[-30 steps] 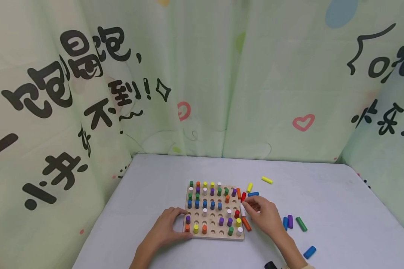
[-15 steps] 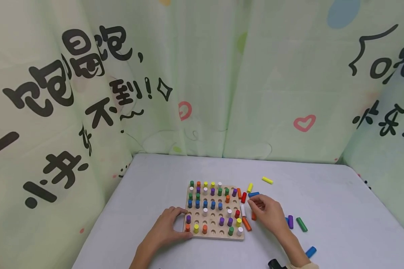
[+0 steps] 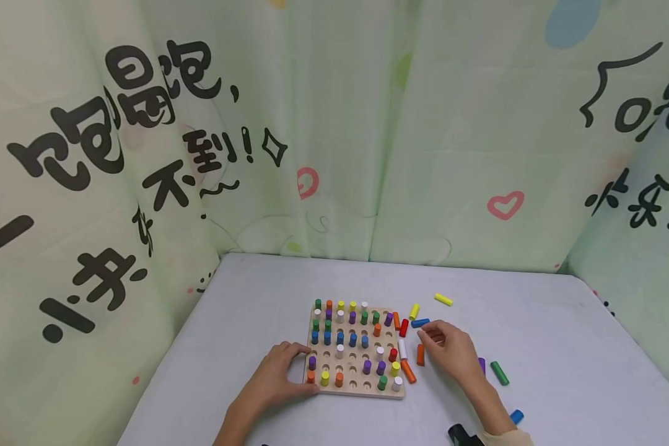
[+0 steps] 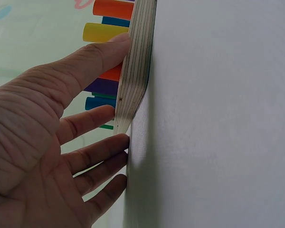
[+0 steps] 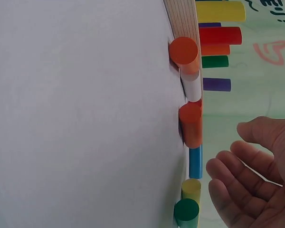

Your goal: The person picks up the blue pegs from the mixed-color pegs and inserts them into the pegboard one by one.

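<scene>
A wooden pegboard (image 3: 352, 385) lies on the table, with colored pegs standing in many of its holes. My left hand (image 3: 281, 373) touches its near left corner. In the left wrist view the thumb (image 4: 102, 56) presses the board's layered edge (image 4: 135, 61), and the other fingers are extended and loosely spread. To the right of the board hovers my right hand (image 3: 451, 352), relaxed, with nothing seen between thumb and fingertips. An orange peg (image 3: 420, 355) lies just left of it. A white peg (image 3: 402, 349) and another orange peg (image 3: 409, 371) lie along the board's right edge.
Loose pegs lie beyond the right hand: yellow (image 3: 443, 299), blue (image 3: 420, 323), red (image 3: 404, 327), green (image 3: 500, 373). A black object (image 3: 461, 435) sits at the front edge by the right forearm. A printed curtain (image 3: 334, 124) surrounds the white table (image 3: 228, 310).
My right hand has drawn away to the right from the board's edge, uncovering an orange peg. Its forearm now hides a blue peg. My left hand has stayed at the corner.
</scene>
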Action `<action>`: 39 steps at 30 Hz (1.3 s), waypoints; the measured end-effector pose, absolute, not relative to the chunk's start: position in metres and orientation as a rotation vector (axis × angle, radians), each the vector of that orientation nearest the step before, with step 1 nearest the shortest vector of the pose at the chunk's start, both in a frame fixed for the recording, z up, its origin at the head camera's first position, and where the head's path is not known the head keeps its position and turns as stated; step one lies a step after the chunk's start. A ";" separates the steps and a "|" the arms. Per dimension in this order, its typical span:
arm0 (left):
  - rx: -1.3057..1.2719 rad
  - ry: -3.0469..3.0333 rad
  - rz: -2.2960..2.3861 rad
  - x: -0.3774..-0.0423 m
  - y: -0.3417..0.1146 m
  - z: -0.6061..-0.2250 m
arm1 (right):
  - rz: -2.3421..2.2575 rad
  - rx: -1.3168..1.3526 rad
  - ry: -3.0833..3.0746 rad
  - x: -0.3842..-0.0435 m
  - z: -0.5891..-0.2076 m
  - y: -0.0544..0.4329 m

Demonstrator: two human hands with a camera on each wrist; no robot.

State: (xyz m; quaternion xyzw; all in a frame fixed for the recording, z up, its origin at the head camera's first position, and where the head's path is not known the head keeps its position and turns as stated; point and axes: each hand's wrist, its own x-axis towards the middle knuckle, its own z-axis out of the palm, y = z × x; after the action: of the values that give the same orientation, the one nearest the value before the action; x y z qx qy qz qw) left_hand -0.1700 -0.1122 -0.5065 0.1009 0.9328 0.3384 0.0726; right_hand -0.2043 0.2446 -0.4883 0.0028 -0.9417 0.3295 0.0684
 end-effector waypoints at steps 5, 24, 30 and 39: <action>0.304 2.796 1.020 -0.170 -0.112 -0.506 | 0.949 0.005 -2.849 -0.207 -0.489 0.248; 0.322 2.800 1.026 -0.170 -0.113 -0.505 | 0.870 0.011 -2.923 -0.226 -0.493 0.256; 0.299 2.790 1.029 -0.170 -0.112 -0.506 | 0.824 0.050 -2.961 -0.233 -0.494 0.257; 0.279 2.791 1.012 -0.170 -0.112 -0.506 | 0.768 0.177 -2.960 -0.239 -0.497 0.257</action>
State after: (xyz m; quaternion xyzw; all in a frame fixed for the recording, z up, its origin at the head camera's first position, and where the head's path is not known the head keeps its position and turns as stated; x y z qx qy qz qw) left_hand -0.1703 -0.1120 -0.5059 0.0933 0.9330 0.3382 0.0798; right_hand -0.2394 0.2566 -0.4973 0.0578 -0.9656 0.2505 0.0391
